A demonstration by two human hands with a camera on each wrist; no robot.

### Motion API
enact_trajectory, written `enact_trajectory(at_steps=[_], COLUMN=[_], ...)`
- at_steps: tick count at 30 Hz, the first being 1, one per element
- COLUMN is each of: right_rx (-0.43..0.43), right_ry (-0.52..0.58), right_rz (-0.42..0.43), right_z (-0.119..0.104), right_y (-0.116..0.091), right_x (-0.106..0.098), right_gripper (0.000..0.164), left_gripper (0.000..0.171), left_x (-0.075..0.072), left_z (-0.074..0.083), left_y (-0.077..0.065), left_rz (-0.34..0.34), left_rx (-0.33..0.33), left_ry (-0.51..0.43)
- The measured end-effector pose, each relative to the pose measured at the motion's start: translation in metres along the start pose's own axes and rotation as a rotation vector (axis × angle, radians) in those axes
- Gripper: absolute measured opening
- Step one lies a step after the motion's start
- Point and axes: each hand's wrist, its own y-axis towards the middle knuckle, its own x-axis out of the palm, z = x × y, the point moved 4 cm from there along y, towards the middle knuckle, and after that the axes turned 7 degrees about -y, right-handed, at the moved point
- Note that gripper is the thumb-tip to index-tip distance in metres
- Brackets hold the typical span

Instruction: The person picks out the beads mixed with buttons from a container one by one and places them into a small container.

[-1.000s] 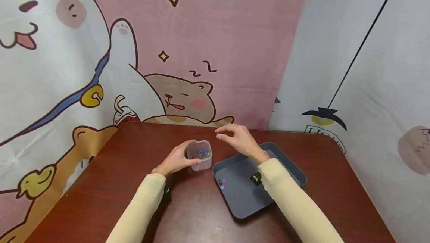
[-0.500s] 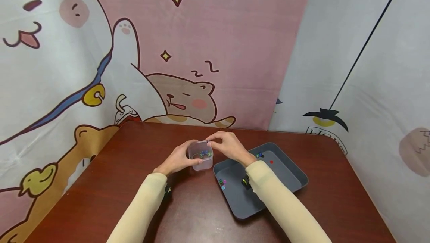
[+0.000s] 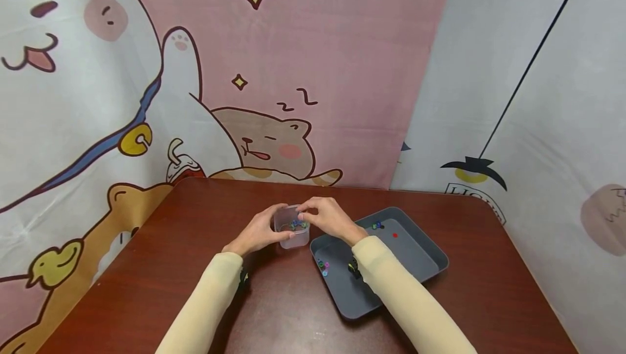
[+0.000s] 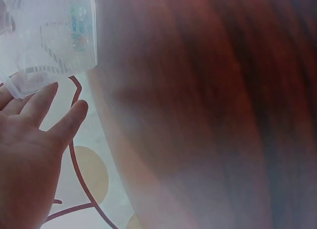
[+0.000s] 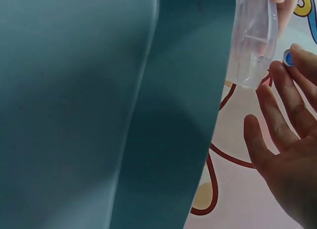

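My left hand [image 3: 256,231] holds a clear plastic box [image 3: 293,241] from its left side, the thumb along the near wall. Several small blue and green pieces [image 3: 295,224] lie in the box. Over the box's right rim is my right hand [image 3: 329,217], its fingertips above the opening. In the right wrist view, thumb and forefinger pinch a small round blue piece [image 5: 289,57] with a pale rim, beside the box wall [image 5: 252,45]; the other fingers are spread. The left wrist view has the left hand [image 4: 34,149] at the box [image 4: 54,40].
A grey tray [image 3: 359,302] stands right of the box, partly under the right forearm. Small rings [image 3: 324,267] in green, pink and light blue lie at its left side. Blue-green bits [image 3: 378,225] and a red piece [image 3: 395,235] lie toward its back. A printed cloth [image 3: 367,71] hangs behind the table.
My right hand has come left and slightly down from above the tray's back corner to the box opening, carrying the small piece. The left hand and box have stayed in place.
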Motion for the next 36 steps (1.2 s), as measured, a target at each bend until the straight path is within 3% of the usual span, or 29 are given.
enact_trajectory(at_steps=[9, 18, 26, 36], right_rx=[-0.009, -0.023, -0.056, -0.026], right_ry=[-0.11, -0.073, -0.033, -0.037], right_rz=[-0.035, -0.016, 0.07, 0.137], right_z=[-0.001, -0.005, -0.01, -0.002], right_y=[-0.001, -0.005, -0.014, -0.037], right_x=[0.007, -0.001, -0.033, -0.084], right_gripper=[0.025, 0.027, 0.029, 0.037], left_gripper=[0.088, 0.087, 0.086, 0.088], left_x=[0.001, 0.002, 0.002, 0.001], left_z=[0.0, -0.002, 0.0, 0.002], left_y=[0.0, -0.001, 0.0, -0.002], left_rz=[0.008, 0.011, 0.004, 0.002], left_rx=[0.011, 0.017, 0.014, -0.001], left_ry=[0.013, -0.013, -0.041, -0.028])
